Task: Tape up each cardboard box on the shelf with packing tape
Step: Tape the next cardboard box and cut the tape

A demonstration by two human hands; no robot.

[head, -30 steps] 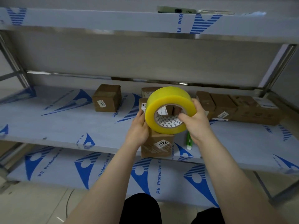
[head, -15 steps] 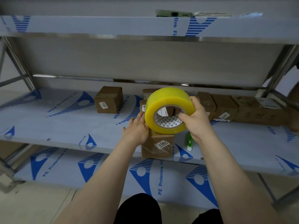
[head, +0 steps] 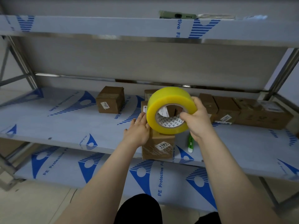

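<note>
Your steel shelf point(head: 64, 126), covered in blue-printed film, stands on a pale tiled floor. At its front edge sits one box point(head: 159, 147) labelled 1107. Your left hand point(head: 137, 131) lies flat against that box's upper left side, fingers straight. Your right hand point(head: 197, 122) grips the one yellow tape roll point(head: 161, 113) just above the box, thumb in the core. One green cutter point(head: 190, 143) lies just right of it. Toward the back edge are at least six more boxes point(head: 226, 110), some hidden by the roll.

front box point(head: 157, 147) top: hidden by tape roll point(head: 163, 101) | green cutter point(head: 190, 143) upper end: behind right hand point(head: 199, 122)
</note>
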